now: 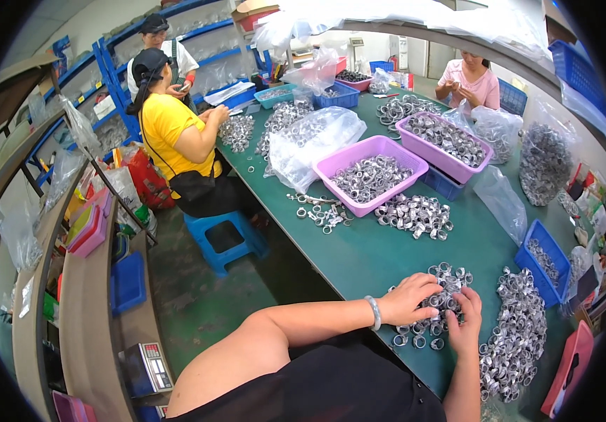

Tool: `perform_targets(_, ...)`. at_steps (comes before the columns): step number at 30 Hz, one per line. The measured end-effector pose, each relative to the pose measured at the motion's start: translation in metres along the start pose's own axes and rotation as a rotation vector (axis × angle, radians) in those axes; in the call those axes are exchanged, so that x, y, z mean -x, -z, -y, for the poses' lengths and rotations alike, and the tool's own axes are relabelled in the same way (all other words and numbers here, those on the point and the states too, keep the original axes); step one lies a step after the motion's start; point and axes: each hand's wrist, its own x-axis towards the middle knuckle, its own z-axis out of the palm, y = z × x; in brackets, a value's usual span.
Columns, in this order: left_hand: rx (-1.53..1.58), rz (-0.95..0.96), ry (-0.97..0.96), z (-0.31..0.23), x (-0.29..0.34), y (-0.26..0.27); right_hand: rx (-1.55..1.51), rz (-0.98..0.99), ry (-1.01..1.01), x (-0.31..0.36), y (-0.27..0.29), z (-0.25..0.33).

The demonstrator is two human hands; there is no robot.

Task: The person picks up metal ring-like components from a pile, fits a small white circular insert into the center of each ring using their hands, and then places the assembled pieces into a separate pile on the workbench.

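Small silvery metal rings, possibly hose clamps, lie in a loose pile (445, 278) on the green table in front of me. My left hand (408, 299), with a bracelet at its wrist, reaches over the pile's left side, fingers stretched out and touching the rings. From the right, my right hand (466, 322) rests against the same pile, its fingers apart and slightly curved. Rings show between the two hands, and neither hand grips one that I can make out. A larger heap of rings (512, 334) lies to the right of my right hand.
Ahead stand two pink-purple baskets of rings (366, 205) (486, 163), with more rings beside them. A blue basket (563, 278) is at the right, a plastic bag (327, 137) farther off. Coworkers are around the table's far side; a blue stool (224, 238) stands left.
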Motion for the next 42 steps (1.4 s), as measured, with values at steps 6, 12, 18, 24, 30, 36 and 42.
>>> perform_targets(6, -0.083, 0.037, -0.063, 0.002, 0.002, -0.004, 0.051, 0.049, 0.049, 0.0, -0.001, -0.002)
perform_targets(12, -0.134, 0.077, -0.051, 0.002, 0.005, -0.006, 0.026, 0.056, 0.035, 0.0, -0.001, 0.002)
perform_targets(18, -0.112, 0.067, -0.079, 0.002, 0.006, -0.004, 0.036, 0.072, 0.033, 0.0, 0.0, 0.001)
perform_targets(24, -0.167, 0.082, -0.041, 0.003, 0.012, -0.002, 0.024, 0.087, 0.01, 0.0, 0.0, 0.001)
perform_targets(30, -0.197, 0.098, -0.036, 0.003, 0.014, 0.0, 0.016, 0.091, -0.001, 0.001, 0.0, 0.001)
perform_targets(36, -0.18, 0.094, -0.025, 0.004, 0.016, -0.002, -0.032, 0.077, -0.049, 0.0, -0.001, 0.0)
perform_targets(42, -0.176, 0.083, -0.026, 0.006, 0.017, -0.004, -0.043, 0.083, -0.072, 0.0, -0.001, -0.002)
